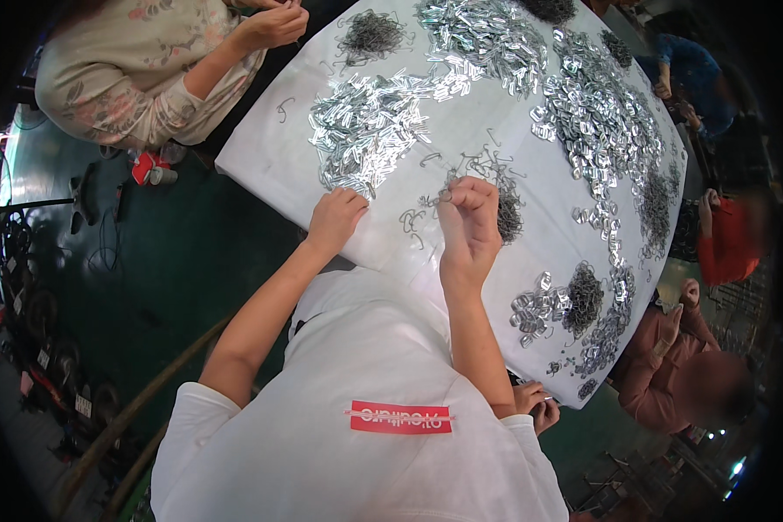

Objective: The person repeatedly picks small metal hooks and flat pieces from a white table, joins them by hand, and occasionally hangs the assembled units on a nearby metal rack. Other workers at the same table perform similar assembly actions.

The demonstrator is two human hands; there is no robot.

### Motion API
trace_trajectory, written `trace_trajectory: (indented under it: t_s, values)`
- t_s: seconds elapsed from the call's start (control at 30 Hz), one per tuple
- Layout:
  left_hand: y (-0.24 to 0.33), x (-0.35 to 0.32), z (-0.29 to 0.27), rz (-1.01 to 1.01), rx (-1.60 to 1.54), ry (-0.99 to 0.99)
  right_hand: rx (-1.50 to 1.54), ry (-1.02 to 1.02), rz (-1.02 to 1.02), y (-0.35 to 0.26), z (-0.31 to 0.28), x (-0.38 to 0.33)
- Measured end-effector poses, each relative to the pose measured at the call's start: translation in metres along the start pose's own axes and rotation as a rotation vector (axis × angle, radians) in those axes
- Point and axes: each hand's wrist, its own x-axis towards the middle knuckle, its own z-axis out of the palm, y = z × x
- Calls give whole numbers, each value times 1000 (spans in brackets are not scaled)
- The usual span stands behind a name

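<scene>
My left hand (pixel 337 223) rests at the near edge of a pile of small shiny metal clips (pixel 365 130), its fingers curled together at the clips. What its fingertips hold, if anything, is too small to make out. To its right my right hand (pixel 471 230) is raised over the white table (pixel 391 248), palm partly turned up, thumb and fingers pinched on a thin bent wire hook (pixel 448 193). Several loose wire hooks (pixel 411 222) lie between the two hands. Partly hidden behind my right hand is a heap of grey wire hooks (pixel 507 204).
More clips (pixel 487 43) and dark wire hooks (pixel 371 36) spread across the table. Smaller heaps of clips (pixel 535 311) and hooks (pixel 585 300) lie at the right. A person in a floral top (pixel 139 78) sits at the left; several others work along the far right edge.
</scene>
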Motion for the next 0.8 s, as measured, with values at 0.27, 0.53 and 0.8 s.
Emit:
trace_trajectory:
  t_s: [0.27, 0.53, 0.8]
  values:
    - [70, 50, -62, -539, -835, 60, -124, -49, -30, 0, -8, -6]
    - [138, 72, -131, -318, -918, 83, -218, -104, -57, -4, -9, -5]
    - [139, 75, -122, -263, -803, 130, -255, -114, -46, -4, -12, 1]
